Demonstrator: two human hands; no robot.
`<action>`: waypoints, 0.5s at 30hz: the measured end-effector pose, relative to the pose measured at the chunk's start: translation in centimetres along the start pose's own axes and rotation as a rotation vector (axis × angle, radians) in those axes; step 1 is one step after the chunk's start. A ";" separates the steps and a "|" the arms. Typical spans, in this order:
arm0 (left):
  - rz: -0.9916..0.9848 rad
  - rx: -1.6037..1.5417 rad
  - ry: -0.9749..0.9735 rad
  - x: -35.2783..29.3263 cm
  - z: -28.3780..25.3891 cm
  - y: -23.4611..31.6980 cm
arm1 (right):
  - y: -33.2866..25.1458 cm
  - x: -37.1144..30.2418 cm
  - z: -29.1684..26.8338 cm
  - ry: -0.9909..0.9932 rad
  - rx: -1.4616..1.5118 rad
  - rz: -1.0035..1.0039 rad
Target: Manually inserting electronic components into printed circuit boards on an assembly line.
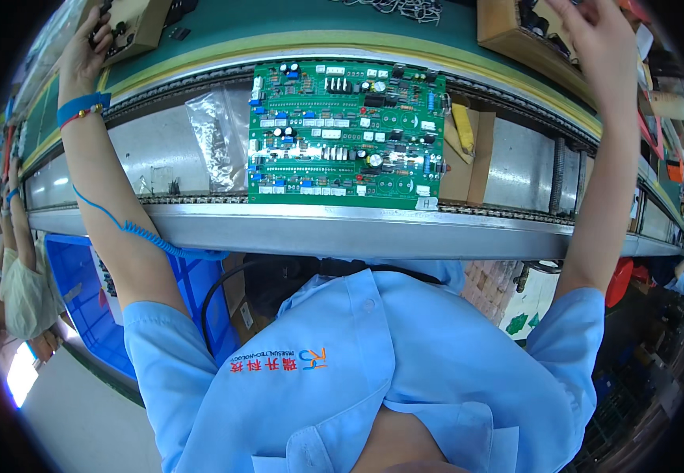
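Observation:
A green circuit board [345, 134], filled with small components, lies across the conveyor rails in front of me. At the far left, my left hand [83, 57] is raised beside a cardboard box [146, 25] of black parts. Its fingers are curled round something dark that I cannot make out. My right hand [598, 35] reaches over another cardboard box [502, 30] at the far right, which holds black components. Its visible fingers are apart, and the picture's upper edge cuts off some of them. A blue wrist strap [83, 108] with a coiled cord circles my left wrist.
A clear plastic bag [217, 138] lies left of the board, and a yellow-handled tool [463, 128] to its right. Metal rails [342, 229] run along the near side. White wires [405, 8] lie on the green bench. A blue bin [74, 272] stands lower left; another person [27, 292] is beyond.

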State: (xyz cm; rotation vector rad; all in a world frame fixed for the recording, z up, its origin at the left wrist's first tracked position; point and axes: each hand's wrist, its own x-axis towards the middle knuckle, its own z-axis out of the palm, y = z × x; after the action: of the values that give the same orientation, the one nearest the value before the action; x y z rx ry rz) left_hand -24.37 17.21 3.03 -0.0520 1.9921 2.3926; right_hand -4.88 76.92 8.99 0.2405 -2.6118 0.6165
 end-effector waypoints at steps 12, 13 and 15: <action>0.146 0.015 0.332 -1.4 2.8 0.3 | 1.2 3.9 1.3 -0.486 -0.086 0.247; 0.139 -0.094 0.317 -1.7 2.8 0.9 | 1.9 4.0 1.6 -0.460 -0.040 0.247; 0.174 -0.100 0.191 -4.4 8.2 2.6 | 4.5 4.2 1.8 -0.409 -0.054 0.273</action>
State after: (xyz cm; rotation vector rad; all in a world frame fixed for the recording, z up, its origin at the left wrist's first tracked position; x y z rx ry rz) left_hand -20.13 24.86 7.24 -0.1180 2.0292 2.6891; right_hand -10.42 79.80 7.76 -0.0131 -3.0840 0.6412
